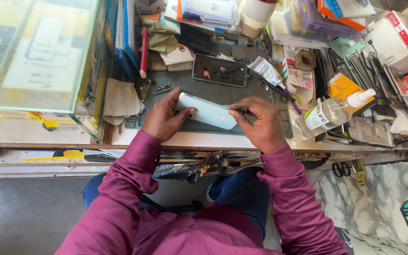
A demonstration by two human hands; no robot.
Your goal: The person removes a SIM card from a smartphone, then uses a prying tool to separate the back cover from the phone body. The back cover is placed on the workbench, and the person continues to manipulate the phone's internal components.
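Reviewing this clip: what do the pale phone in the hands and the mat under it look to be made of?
Phone: pale mint back, smooth and lightly glossy, probably glass or plastic; the soft sheen cannot settle which. Mat: dull dark green, flat and non-reflective, likely rubber or silicone.

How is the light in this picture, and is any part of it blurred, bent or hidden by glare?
Head view: even daylight with soft shadows; the pale green phone and both hands, left and right, look sharp. Reflections wash out the glass case at the upper left. The wide lens bows the bench edge and stretches the corners.
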